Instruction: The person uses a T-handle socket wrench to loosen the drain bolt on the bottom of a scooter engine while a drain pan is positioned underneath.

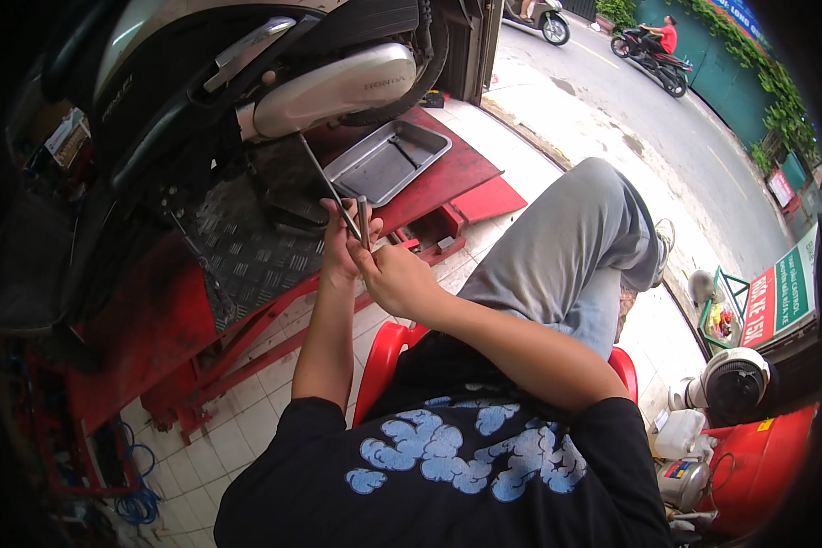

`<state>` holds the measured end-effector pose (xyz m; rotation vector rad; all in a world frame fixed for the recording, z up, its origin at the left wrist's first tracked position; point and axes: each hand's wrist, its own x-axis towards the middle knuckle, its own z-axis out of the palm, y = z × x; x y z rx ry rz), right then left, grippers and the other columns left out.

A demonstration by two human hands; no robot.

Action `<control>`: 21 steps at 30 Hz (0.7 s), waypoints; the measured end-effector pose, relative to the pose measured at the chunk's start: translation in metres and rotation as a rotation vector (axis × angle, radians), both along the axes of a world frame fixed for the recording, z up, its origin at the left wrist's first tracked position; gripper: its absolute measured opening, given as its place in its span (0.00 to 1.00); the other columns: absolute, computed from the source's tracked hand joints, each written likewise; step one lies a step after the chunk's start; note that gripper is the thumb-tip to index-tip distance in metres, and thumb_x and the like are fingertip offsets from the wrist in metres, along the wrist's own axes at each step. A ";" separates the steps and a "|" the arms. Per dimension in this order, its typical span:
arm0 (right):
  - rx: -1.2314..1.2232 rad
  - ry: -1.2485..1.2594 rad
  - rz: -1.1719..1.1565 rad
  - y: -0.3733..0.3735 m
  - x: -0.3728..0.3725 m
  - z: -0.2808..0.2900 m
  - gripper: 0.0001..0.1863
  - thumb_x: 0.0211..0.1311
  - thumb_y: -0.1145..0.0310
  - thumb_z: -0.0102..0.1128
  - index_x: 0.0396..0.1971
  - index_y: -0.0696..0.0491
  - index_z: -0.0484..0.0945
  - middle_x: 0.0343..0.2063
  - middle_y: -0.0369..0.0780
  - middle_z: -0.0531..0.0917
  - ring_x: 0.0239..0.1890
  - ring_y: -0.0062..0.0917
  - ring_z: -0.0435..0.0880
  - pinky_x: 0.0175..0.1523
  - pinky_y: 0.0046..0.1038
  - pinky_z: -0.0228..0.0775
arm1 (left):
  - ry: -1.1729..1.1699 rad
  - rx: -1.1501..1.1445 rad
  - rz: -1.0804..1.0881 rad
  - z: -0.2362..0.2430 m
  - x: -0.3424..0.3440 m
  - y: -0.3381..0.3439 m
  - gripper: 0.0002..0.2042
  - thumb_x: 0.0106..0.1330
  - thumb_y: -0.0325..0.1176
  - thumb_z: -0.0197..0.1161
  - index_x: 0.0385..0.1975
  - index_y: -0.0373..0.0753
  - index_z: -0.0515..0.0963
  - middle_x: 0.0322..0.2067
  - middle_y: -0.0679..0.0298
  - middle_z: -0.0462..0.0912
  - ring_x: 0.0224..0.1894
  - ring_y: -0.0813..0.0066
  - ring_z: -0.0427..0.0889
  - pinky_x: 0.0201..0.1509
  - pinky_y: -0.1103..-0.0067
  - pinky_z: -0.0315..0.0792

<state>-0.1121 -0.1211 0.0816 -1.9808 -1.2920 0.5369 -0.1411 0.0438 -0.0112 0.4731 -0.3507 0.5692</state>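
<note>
A long, thin metal rod (pixel 318 168) slants up from my hands, its far end in line with the underside of the scooter's silver cover (pixel 338 91). At its near end a shorter, thicker metal bar (pixel 363 216) stands between my fingers; I cannot tell whether the two are one tool. My left hand (pixel 340 248) is closed around the rod, fingers curled and partly hidden. Pressed against it from the right, my right hand (pixel 400 278) grips the bar with the thumb on top. The scooter (pixel 169 100) stands on a red lift platform (pixel 146 310).
A grey metal tray (pixel 361 180) with a dark tool inside lies on the platform. I sit on a red plastic chair (pixel 388 352), one leg crossed. Blue hose (pixel 137 498) coils at lower left. Containers (pixel 680 434) and a red tank (pixel 763 466) stand at lower right. A motorbike (pixel 653 59) is on the street.
</note>
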 end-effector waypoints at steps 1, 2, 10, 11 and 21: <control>0.023 0.070 -0.006 0.002 0.001 -0.001 0.39 0.72 0.43 0.35 0.13 0.62 0.73 0.12 0.48 0.75 0.22 0.47 0.79 0.33 0.41 0.71 | -0.010 0.046 -0.016 0.006 -0.001 -0.001 0.20 0.65 0.57 0.56 0.33 0.44 0.78 0.17 0.77 0.60 0.20 0.84 0.59 0.29 0.81 0.59; 0.047 0.140 -0.013 0.004 0.003 -0.003 0.39 0.72 0.43 0.34 0.13 0.62 0.73 0.12 0.48 0.75 0.21 0.46 0.79 0.33 0.40 0.71 | 0.071 0.049 0.055 0.012 -0.001 -0.003 0.20 0.65 0.57 0.56 0.32 0.44 0.78 0.17 0.77 0.60 0.20 0.85 0.59 0.29 0.81 0.59; 0.114 -0.174 -0.021 0.002 0.001 0.008 0.37 0.73 0.46 0.33 0.14 0.58 0.76 0.13 0.47 0.78 0.22 0.44 0.81 0.34 0.41 0.72 | 0.160 -0.024 0.126 0.025 -0.005 -0.010 0.19 0.65 0.54 0.61 0.31 0.43 0.76 0.17 0.79 0.62 0.20 0.87 0.59 0.29 0.84 0.58; 0.099 -0.218 -0.014 -0.001 0.001 0.013 0.36 0.73 0.46 0.33 0.15 0.58 0.77 0.14 0.47 0.78 0.22 0.44 0.81 0.34 0.41 0.73 | 0.168 0.006 0.130 0.024 -0.005 -0.007 0.19 0.65 0.54 0.61 0.30 0.43 0.76 0.17 0.79 0.62 0.21 0.87 0.59 0.29 0.84 0.57; 0.141 1.230 0.078 0.010 0.022 0.008 0.26 0.70 0.57 0.31 0.33 0.64 0.74 0.21 0.50 0.82 0.21 0.34 0.83 0.31 0.34 0.75 | 0.254 0.154 0.165 0.025 -0.006 0.004 0.17 0.70 0.51 0.56 0.30 0.41 0.74 0.17 0.77 0.61 0.20 0.87 0.59 0.27 0.84 0.56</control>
